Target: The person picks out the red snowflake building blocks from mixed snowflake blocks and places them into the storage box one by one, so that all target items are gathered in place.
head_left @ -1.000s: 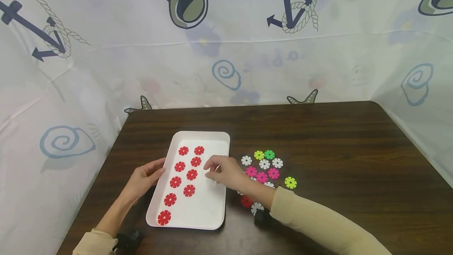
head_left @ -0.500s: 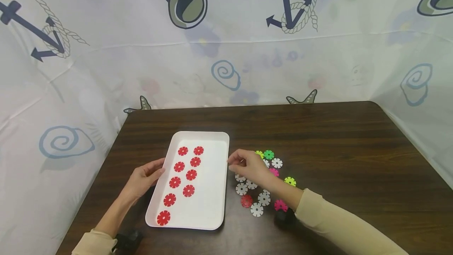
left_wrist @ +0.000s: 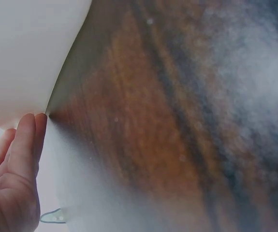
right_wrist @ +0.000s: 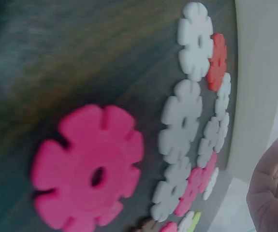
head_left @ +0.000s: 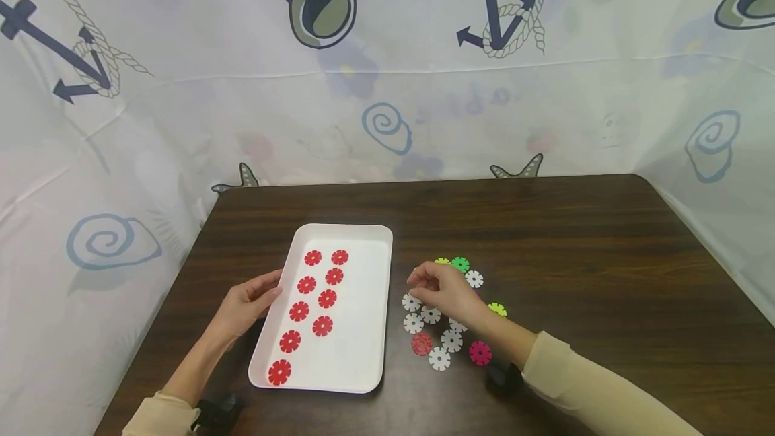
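A white tray [head_left: 357, 365] holds two columns of red notched plastic discs [head_left: 323, 326]. At its left rim my left hand [head_left: 242, 305] rests with extended fingers; in the left wrist view its fingertips [left_wrist: 27, 118] touch the tray's edge. To the right of the tray my right hand [head_left: 451, 291] hovers over a loose group of similar discs, fingers bent and nothing visible in them. Around it lie several white discs [head_left: 439, 358], a red disc [head_left: 422, 344], a pink disc [head_left: 480, 353] and a green disc [head_left: 460, 264]. The hand and forearm hide part of the group.
All of this is on a dark wooden table [head_left: 575, 241]. A yellow disc [head_left: 497, 309] shows just beyond the right forearm. Behind the table hangs a pale printed curtain [head_left: 436, 120]. Each wrist wears a black camera.
My right hand has moved right, from above the tray to over the loose discs. The left hand stays at the tray's rim, and the red discs in the tray look the same.
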Motion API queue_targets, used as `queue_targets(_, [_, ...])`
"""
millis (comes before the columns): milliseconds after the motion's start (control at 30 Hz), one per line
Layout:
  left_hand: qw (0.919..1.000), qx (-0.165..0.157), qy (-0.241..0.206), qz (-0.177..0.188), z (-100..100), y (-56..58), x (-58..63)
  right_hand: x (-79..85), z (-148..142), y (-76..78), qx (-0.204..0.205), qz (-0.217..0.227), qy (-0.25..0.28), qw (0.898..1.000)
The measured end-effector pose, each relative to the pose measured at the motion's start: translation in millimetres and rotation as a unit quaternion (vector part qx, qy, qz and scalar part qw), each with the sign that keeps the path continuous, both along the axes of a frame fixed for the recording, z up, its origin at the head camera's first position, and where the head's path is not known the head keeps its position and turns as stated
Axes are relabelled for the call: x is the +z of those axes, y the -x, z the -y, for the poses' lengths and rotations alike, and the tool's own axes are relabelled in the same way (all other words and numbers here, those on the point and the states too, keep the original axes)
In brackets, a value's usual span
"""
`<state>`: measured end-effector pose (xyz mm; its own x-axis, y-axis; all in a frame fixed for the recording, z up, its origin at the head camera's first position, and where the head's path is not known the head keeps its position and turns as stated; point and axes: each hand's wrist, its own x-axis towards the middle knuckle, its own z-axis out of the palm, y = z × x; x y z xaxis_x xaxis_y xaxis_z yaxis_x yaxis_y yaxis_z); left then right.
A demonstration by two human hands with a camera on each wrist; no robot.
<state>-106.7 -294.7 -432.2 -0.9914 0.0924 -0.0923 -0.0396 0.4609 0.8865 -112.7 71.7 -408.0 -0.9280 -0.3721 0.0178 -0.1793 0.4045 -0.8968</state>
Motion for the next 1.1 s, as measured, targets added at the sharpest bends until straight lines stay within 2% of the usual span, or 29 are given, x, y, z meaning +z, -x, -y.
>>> queue_targets(300, [1.0,0.0,0.003,0.001,-0.9,-0.1,0.4,-9.6,-8.1,-8.3,0.015,-0.007,-0.025,1.0])
queue_targets(533, [1.0,-0.002,0.001,0.003,-0.4,0.0,0.5,-17.2,-11.1,-15.5,0.047,-0.012,-0.015,0.999])
queue_targets(833, [1.0,0.002,0.0,0.004,-0.8,-0.3,1.0,-20.5,-12.1,-24.5,0.051,0.001,-0.033,0.998])
queue_targets(1100, [1.0,0.005,0.002,0.006,-1.3,-0.1,0.9,-25.8,-12.1,-28.0,0.077,-0.019,-0.061,0.995])
